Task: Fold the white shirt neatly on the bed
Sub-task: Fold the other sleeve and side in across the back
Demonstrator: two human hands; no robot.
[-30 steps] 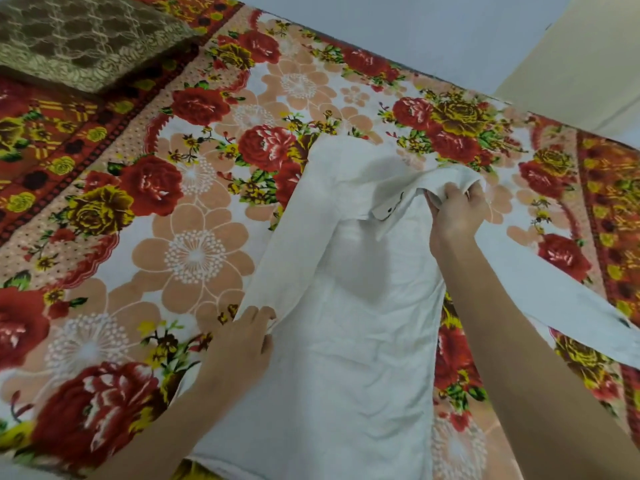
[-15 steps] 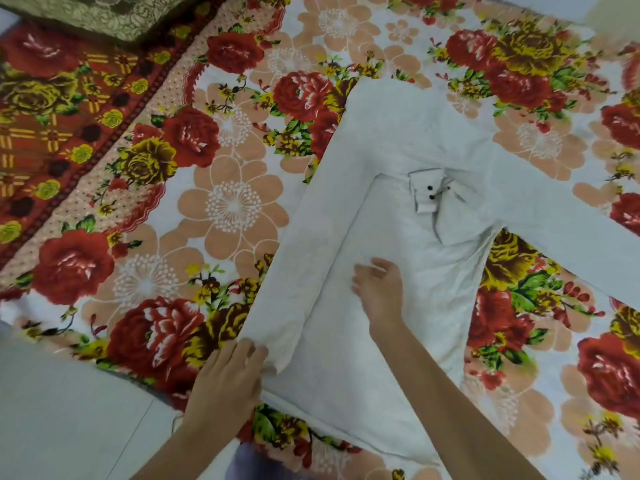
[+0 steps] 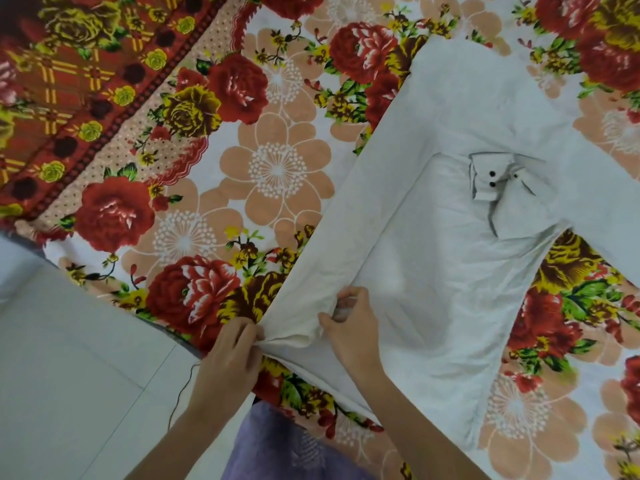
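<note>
1. Bed [image 3: 277,168]: covered by a floral spread of red, yellow and peach blooms on white, with a dark red patterned border at the upper left. It fills most of my view.

2. Floor [image 3: 69,341]: pale, lower left, beside the edge of the bed.

3. White shirt [image 3: 450,299]: lies flat on the spread, right of centre. I note a long band of cloth along its left side that runs down to the near corner. One sleeve [image 3: 609,188] stretches off towards the right edge of the view.

4. Purple clothing [image 3: 277,445]: on the person, bottom centre, against the edge of the bed.

5. Left hand [image 3: 228,358]: fingers curled tight, gripping the near corner of the shirt at the edge of the bed, with the cloth bunched in the grip.

6. Right hand [image 3: 349,327]: just beside the left, thumb and curled fingers pinching a fold of the same corner.

7. Cuff [image 3: 485,178]: folded onto the upper body of the shirt, edged dark, showing two black buttons [image 3: 491,179].

8. Dark thread [image 3: 183,386]: hangs by the left wrist.
</note>
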